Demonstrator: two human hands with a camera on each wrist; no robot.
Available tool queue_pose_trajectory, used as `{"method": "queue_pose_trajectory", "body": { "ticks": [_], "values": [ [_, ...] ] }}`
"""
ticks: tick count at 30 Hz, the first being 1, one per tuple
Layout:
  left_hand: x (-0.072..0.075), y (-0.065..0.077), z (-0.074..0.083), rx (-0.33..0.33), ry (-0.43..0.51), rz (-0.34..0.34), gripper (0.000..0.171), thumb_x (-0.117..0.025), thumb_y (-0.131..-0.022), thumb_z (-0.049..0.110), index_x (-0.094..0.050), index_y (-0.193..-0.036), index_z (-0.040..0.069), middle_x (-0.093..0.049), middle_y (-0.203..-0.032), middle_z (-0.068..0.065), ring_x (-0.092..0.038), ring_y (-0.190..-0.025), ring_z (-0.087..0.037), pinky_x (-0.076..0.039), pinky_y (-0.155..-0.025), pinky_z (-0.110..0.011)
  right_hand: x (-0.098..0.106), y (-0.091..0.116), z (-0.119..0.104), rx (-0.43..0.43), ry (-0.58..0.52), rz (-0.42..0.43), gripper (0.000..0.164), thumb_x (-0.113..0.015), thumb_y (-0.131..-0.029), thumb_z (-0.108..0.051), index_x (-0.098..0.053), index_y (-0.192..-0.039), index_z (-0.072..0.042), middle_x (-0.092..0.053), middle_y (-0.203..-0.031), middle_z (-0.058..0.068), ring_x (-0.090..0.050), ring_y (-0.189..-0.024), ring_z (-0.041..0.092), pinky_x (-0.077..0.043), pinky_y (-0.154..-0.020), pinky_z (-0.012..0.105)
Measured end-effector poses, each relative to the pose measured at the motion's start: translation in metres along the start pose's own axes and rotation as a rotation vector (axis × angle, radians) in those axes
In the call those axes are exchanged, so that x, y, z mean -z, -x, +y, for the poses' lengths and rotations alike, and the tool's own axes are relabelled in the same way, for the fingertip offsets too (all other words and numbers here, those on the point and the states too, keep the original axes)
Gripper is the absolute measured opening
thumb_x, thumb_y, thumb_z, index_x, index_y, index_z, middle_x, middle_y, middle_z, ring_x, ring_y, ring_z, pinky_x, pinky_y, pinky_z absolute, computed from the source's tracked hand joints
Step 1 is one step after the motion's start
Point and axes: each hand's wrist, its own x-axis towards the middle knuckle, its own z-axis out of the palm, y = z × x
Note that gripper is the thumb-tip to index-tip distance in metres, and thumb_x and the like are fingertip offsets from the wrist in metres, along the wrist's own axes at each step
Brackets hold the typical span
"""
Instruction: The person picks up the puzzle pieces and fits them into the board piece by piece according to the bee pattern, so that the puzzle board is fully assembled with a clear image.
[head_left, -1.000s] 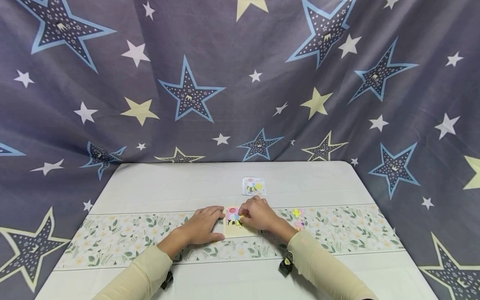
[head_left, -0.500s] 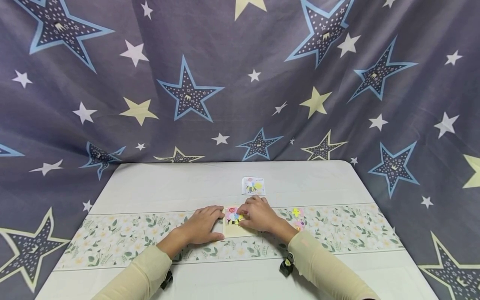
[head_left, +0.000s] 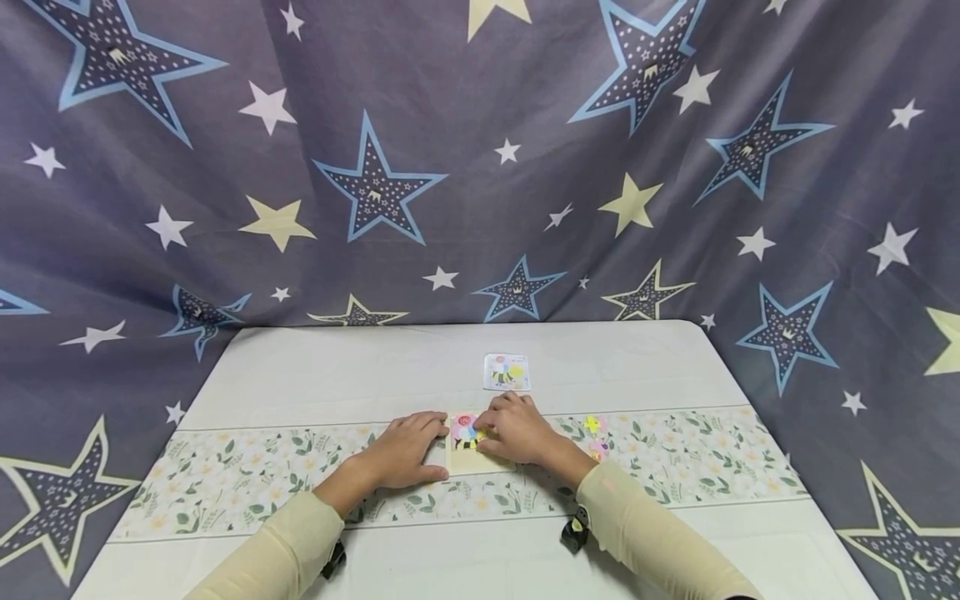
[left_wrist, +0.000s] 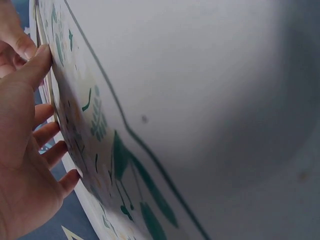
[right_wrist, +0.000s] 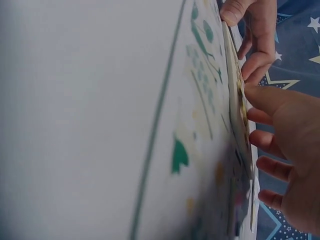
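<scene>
A shallow jigsaw puzzle board with a cream base lies on the floral strip of the table. Its upper part bears puzzle pieces showing a pink-and-red flower and a striped bee. My left hand steadies the board's left edge, thumb low and fingers higher, spread apart. Over the board's right half my right hand touches the pieces with thumb and fingertips, covering that side. In the right wrist view the right thumb and fingers lie along the board, seen nearly edge-on.
A printed picture card with a bee lies beyond the board. Loose yellow and pink puzzle pieces lie right of the right hand. A star-patterned curtain hangs behind the white table.
One second ago my right thumb and finger pinched a tilted yellow-and-black piece over the board. That piece now sits lower among the others, with the fingertips on it. The left hand stays put.
</scene>
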Motion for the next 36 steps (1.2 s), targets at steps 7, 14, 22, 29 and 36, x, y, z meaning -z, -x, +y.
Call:
{"method": "queue_pose_trajectory", "body": {
  "ticks": [7, 14, 22, 29, 36],
  "values": [
    [0.0, 0.0, 0.0, -0.005, 0.002, 0.003, 0.068, -0.067, -0.093, 0.057, -0.053, -0.143, 0.014, -0.043, -0.158, -0.01, -0.039, -0.148, -0.032, -0.035, -0.117, -0.06, 0.005, 0.005, 0.011, 0.007, -0.051, 0.002, 0.027, -0.069, -0.095, -0.039, -0.075, -0.119, -0.029, -0.069, -0.109, -0.007, -0.055, -0.112, 0.017, -0.044, -0.094, 0.044],
    [0.001, 0.001, 0.001, -0.005, 0.007, 0.007, 0.068, -0.068, -0.092, 0.056, -0.053, -0.143, 0.013, -0.043, -0.158, -0.011, -0.039, -0.149, -0.032, -0.035, -0.117, -0.061, 0.016, 0.016, 0.025, -0.008, -0.087, 0.033, 0.026, -0.071, -0.095, -0.037, -0.076, -0.118, -0.026, -0.071, -0.115, -0.002, -0.057, -0.12, 0.026, -0.046, -0.096, 0.049],
    [0.001, 0.001, 0.001, -0.007, 0.007, 0.01, 0.069, -0.068, -0.092, 0.056, -0.053, -0.143, 0.013, -0.043, -0.158, -0.01, -0.039, -0.149, -0.032, -0.034, -0.117, -0.06, 0.026, 0.03, 0.044, -0.041, -0.121, 0.042, 0.028, -0.071, -0.095, -0.032, -0.074, -0.121, -0.022, -0.071, -0.119, 0.001, -0.057, -0.125, 0.029, -0.045, -0.102, 0.056],
    [0.0, 0.001, 0.0, -0.003, 0.009, 0.006, 0.069, -0.068, -0.092, 0.057, -0.053, -0.143, 0.013, -0.043, -0.159, -0.01, -0.038, -0.149, -0.032, -0.034, -0.118, -0.06, 0.031, 0.042, 0.064, -0.052, -0.147, 0.059, 0.029, -0.072, -0.095, -0.027, -0.074, -0.122, -0.017, -0.071, -0.114, 0.002, -0.058, -0.124, 0.03, -0.045, -0.102, 0.056],
    [-0.002, 0.0, 0.0, -0.003, 0.011, 0.012, 0.068, -0.069, -0.091, 0.057, -0.054, -0.142, 0.014, -0.043, -0.158, -0.01, -0.039, -0.149, -0.032, -0.034, -0.118, -0.06, 0.036, 0.056, 0.083, -0.065, -0.158, 0.09, 0.026, -0.07, -0.096, -0.02, -0.074, -0.121, -0.014, -0.073, -0.105, 0.001, -0.06, -0.119, 0.03, -0.045, -0.105, 0.056]
  ]
}}
